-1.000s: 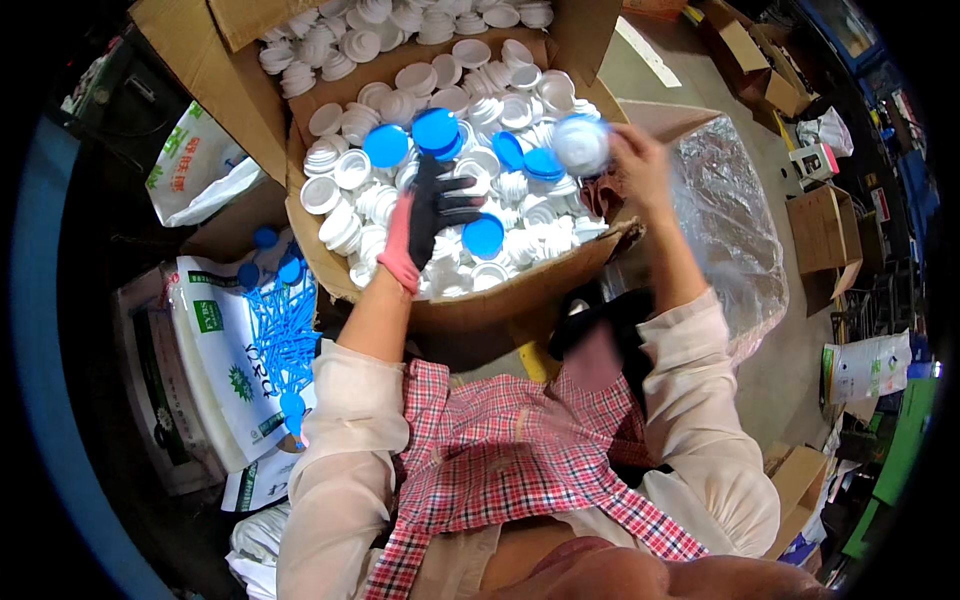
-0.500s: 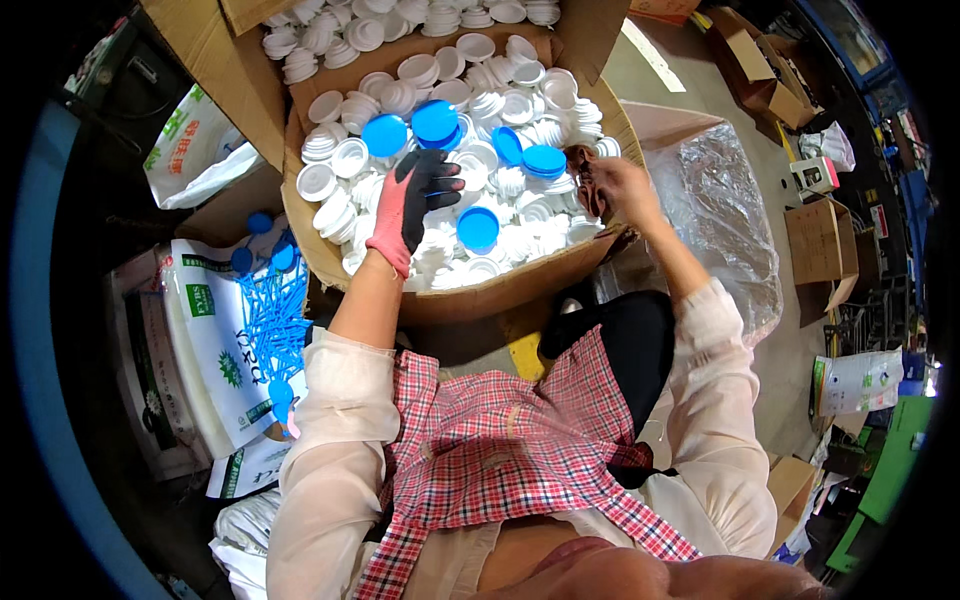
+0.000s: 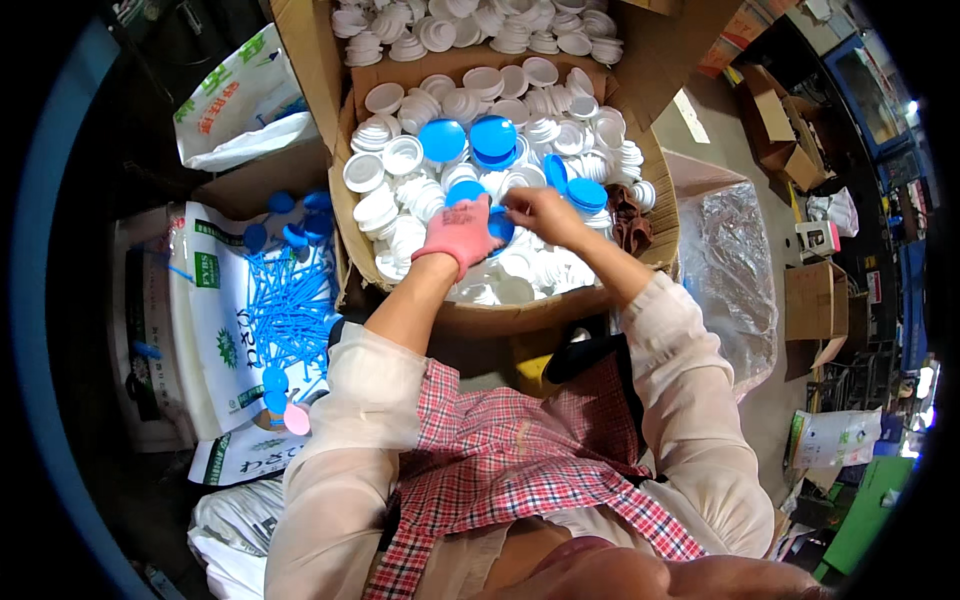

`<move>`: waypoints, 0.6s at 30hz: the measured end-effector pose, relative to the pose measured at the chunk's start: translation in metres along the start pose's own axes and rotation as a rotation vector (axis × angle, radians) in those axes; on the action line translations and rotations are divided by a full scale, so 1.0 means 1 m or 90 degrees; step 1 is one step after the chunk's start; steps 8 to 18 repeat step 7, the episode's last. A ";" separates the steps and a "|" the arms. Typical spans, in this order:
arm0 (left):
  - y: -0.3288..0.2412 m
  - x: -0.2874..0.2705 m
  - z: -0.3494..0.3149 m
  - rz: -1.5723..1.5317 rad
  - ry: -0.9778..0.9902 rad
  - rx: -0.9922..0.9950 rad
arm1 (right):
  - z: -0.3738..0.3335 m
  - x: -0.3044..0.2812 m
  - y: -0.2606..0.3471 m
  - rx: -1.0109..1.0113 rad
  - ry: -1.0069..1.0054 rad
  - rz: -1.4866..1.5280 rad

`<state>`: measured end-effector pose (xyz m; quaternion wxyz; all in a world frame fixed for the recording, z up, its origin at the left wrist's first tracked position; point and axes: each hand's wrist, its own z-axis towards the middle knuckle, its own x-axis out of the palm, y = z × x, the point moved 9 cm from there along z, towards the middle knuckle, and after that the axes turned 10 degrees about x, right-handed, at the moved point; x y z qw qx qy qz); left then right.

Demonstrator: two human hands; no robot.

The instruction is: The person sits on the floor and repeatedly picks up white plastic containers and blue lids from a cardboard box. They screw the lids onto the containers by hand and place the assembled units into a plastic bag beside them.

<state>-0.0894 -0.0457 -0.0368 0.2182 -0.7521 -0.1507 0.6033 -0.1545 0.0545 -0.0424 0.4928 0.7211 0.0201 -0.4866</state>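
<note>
My left hand (image 3: 460, 236), in a pink glove, is closed around a blue round lid (image 3: 501, 231) above a large cardboard box (image 3: 520, 318). My bare right hand (image 3: 550, 214) meets it from the right, its fingertips pinched at the lid's edge and partly hidden. Another blue lid (image 3: 463, 191) shows just beyond the glove; whether the hand touches it I cannot tell. Heaps of white round lids (image 3: 402, 156) fill the box, with several more blue lids (image 3: 493, 140) on top. Right of my right hand, a crumpled dark brown glove or cloth (image 3: 630, 222) rests at the box's side.
To the left, thin blue sticks (image 3: 285, 300) and several blue discs lie on printed white plastic sacks (image 3: 215, 330). A plastic-lined carton (image 3: 728, 270) stands right of the box. Farther right are open cartons (image 3: 775, 125) and a green machine part (image 3: 875, 510).
My right hand has left the brown crumpled piece and come inward to my left hand. The left glove has turned and now holds a blue lid. The view has shifted left.
</note>
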 end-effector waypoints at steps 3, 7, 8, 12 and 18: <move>0.021 -0.031 0.009 -0.151 -0.235 -0.017 | 0.017 -0.031 -0.040 0.195 -0.084 0.272; 0.032 -0.032 0.008 -0.995 -0.262 0.000 | 0.026 0.007 -0.107 0.266 -0.129 -0.089; 0.032 -0.032 0.008 -0.995 -0.262 0.000 | 0.026 0.007 -0.107 0.266 -0.129 -0.089; 0.032 -0.032 0.008 -0.995 -0.262 0.000 | 0.026 0.007 -0.107 0.266 -0.129 -0.089; 0.032 -0.032 0.008 -0.995 -0.262 0.000 | 0.026 0.007 -0.107 0.266 -0.129 -0.089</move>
